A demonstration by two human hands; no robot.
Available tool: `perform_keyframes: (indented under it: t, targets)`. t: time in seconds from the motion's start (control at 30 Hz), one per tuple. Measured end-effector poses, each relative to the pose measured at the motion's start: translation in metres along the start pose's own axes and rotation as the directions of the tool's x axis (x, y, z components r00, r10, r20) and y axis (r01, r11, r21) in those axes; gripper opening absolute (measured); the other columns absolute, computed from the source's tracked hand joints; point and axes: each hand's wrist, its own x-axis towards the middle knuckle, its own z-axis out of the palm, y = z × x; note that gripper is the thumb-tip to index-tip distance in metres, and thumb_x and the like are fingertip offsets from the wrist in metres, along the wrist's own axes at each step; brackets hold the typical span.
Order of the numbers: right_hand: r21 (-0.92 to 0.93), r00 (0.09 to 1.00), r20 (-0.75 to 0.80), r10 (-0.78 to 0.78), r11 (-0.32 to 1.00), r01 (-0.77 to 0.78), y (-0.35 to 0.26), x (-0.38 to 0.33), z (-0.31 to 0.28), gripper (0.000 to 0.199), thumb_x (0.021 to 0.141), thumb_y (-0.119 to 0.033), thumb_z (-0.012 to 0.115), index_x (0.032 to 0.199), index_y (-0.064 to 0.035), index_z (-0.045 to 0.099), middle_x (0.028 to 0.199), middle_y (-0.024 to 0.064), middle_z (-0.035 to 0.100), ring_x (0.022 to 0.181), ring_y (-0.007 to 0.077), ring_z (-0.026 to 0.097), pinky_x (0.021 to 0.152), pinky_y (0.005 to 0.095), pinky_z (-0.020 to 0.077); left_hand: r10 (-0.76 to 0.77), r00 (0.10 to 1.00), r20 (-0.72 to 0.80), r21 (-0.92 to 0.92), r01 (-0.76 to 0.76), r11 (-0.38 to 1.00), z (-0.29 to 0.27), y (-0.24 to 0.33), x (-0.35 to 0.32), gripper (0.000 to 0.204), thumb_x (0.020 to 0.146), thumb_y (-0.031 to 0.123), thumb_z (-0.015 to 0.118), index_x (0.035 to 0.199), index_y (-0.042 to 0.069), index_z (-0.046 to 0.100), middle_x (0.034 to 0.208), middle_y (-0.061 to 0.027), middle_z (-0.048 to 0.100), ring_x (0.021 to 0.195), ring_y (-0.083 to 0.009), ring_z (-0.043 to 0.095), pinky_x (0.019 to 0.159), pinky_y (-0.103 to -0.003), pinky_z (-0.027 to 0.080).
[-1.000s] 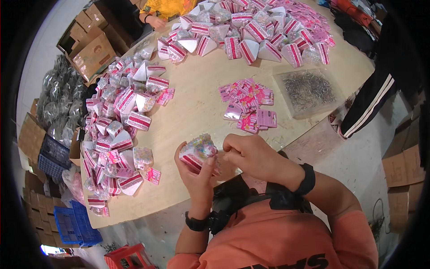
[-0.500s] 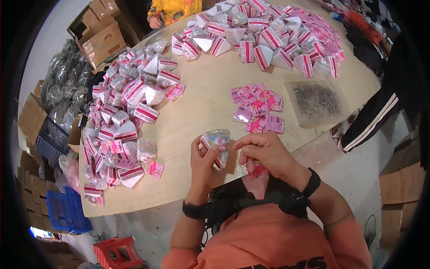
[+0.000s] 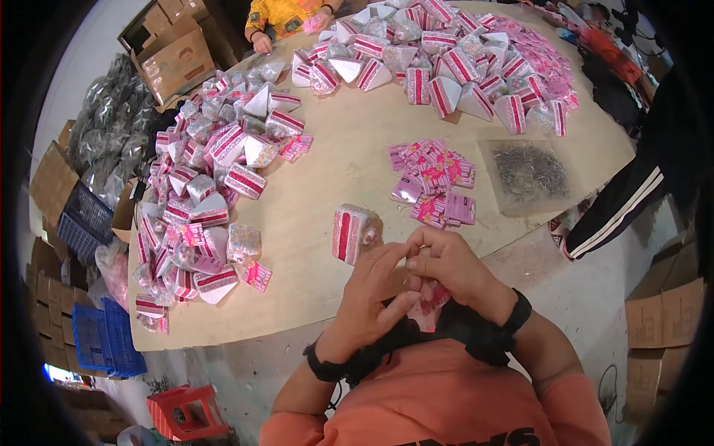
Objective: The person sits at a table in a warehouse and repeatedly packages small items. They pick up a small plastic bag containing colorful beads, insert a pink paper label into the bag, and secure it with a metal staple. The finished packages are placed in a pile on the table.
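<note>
A clear packet with a red-and-pink striped band (image 3: 349, 234) stands on the wooden table (image 3: 327, 186) near its front edge, just left of my fingertips. My left hand (image 3: 375, 293) reaches up with its fingers close together, and their tips meet those of my right hand (image 3: 454, 267) right beside the packet. Whether the left fingers pinch anything is hidden. My right hand is curled over some pink cards (image 3: 431, 301) that stick out below its palm. Each wrist wears a black band.
Heaps of similar striped packets (image 3: 216, 186) lie on the left and at the far side (image 3: 446, 67). Loose pink cards (image 3: 431, 182) and a clear bag of small dark metal bits (image 3: 528, 175) lie to the right. Another person in yellow (image 3: 286, 18) works opposite. Cardboard boxes and blue crates stand on the floor at left.
The striped packet went from my left hand's grip down onto the table. My hands have drawn together below it, toward my body.
</note>
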Motion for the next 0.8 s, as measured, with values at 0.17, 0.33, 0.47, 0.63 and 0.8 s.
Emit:
perform_keyframes:
  t: [0.17, 0.33, 0.47, 0.63, 0.8]
  targets:
    - [-0.059, 0.999, 0.034, 0.010, 0.998, -0.008, 0.007, -0.003, -0.003, 0.008, 0.082, -0.007, 0.054, 0.086, -0.0028, 0.049, 0.058, 0.0062, 0.056, 0.042, 0.0092, 0.050, 0.037, 0.0194, 0.0380, -0.043, 0.999, 0.024, 0.042, 0.042, 0.998, 0.002, 0.005, -0.005, 0.044, 0.073, 0.017, 0.066, 0.110, 0.002, 0.048, 0.101, -0.0148, 0.054, 0.091, -0.0326, 0.052, 0.076, -0.038, 0.043]
    - [-0.009, 0.992, 0.113, 0.056, 0.998, -0.055, 0.011, -0.008, -0.005, 0.008, 0.082, -0.008, 0.055, 0.086, -0.0025, 0.050, 0.059, 0.0055, 0.056, 0.043, 0.0078, 0.050, 0.038, 0.0186, 0.0386, -0.126, 0.981, 0.145, 0.044, 0.120, 0.992, -0.002, 0.004, -0.012, 0.031, 0.075, 0.015, 0.065, 0.100, 0.003, 0.052, 0.091, -0.0142, 0.056, 0.082, -0.0321, 0.053, 0.067, -0.037, 0.044]
    - [-0.001, 0.984, 0.151, 0.098, 0.995, -0.099, 0.018, -0.010, -0.006, 0.008, 0.083, -0.007, 0.055, 0.086, -0.0014, 0.050, 0.062, 0.0059, 0.058, 0.047, 0.0071, 0.053, 0.039, 0.0182, 0.0408, -0.100, 0.991, 0.092, 0.087, 0.092, 0.992, 0.004, -0.001, -0.024, 0.015, 0.079, 0.013, 0.060, 0.088, 0.003, 0.054, 0.075, -0.0113, 0.056, 0.066, -0.0290, 0.053, 0.057, -0.034, 0.043]
    - [-0.477, 0.978, 0.114, -0.177, 0.854, 0.210, 0.016, -0.015, 0.005, 0.008, 0.081, -0.007, 0.055, 0.086, -0.0028, 0.050, 0.066, 0.0084, 0.058, 0.053, 0.0144, 0.056, 0.045, 0.0234, 0.0428, -0.485, 0.850, 0.204, -0.555, 0.509, 0.658, 0.011, -0.007, -0.032, 0.015, 0.087, 0.016, 0.054, 0.081, 0.001, 0.054, 0.062, -0.0004, 0.051, 0.052, -0.0101, 0.046, 0.048, -0.023, 0.037]
    - [-0.824, 0.708, 0.431, -0.560, 0.076, 0.561, 0.023, -0.016, 0.008, 0.007, 0.078, -0.012, 0.054, 0.079, -0.0059, 0.050, 0.063, 0.0091, 0.052, 0.061, 0.0250, 0.055, 0.054, 0.0344, 0.0434, -0.524, 0.801, 0.291, -0.708, 0.549, 0.445, 0.010, -0.008, -0.031, 0.019, 0.090, 0.017, 0.050, 0.079, 0.002, 0.052, 0.062, 0.0029, 0.047, 0.054, -0.0037, 0.040, 0.048, -0.018, 0.033]
